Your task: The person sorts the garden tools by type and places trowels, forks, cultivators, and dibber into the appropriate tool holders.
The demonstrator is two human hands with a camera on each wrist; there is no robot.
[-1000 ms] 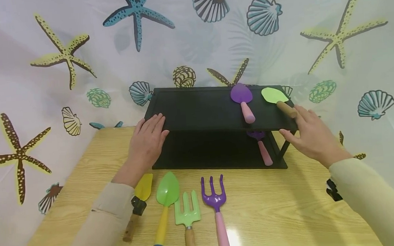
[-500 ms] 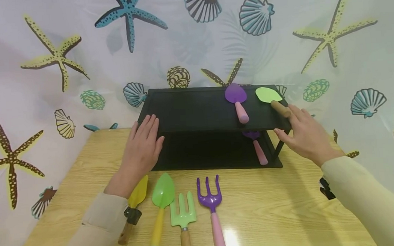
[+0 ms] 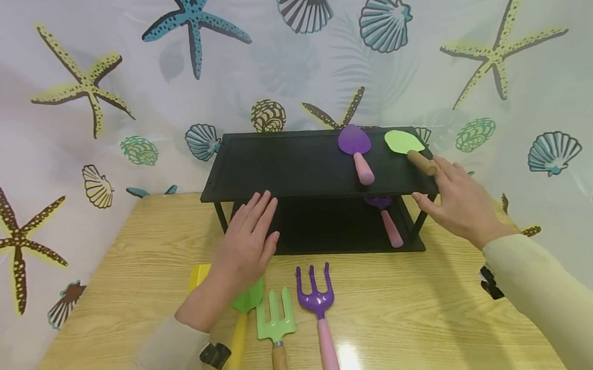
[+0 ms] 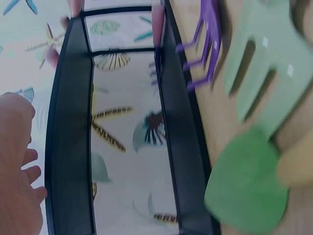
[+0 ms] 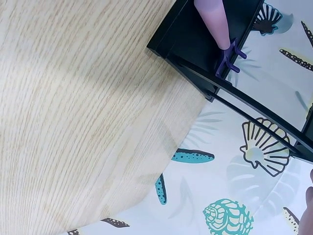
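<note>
A black two-tier rack (image 3: 285,166) stands at the back of the table. My left hand (image 3: 244,245) hovers before its front edge with fingers straight, holding nothing. The right hand (image 3: 458,203) rests at the rack's right front corner, thumb by the front edge and fingers beside the wooden handle of a light green trowel (image 3: 403,142). Left of that trowel, a purple trowel (image 3: 354,141) with a pink handle lies on the top tier. A purple hand fork (image 3: 392,229) lies on the lower tier. Under my left wrist, a green trowel (image 3: 240,341) is partly hidden.
In front of the rack lie a light green hand fork (image 3: 277,325) with a wooden handle and another purple hand fork (image 3: 317,302). A yellow blade (image 3: 198,275) shows behind my left forearm. A curtain (image 3: 278,56) with starfish and shells hangs behind the wooden table (image 3: 396,314).
My left hand has left the rack's left front corner and moved right and toward me, covering part of the green trowel. The right hand stays at its corner. The head view shifted slightly at first.
</note>
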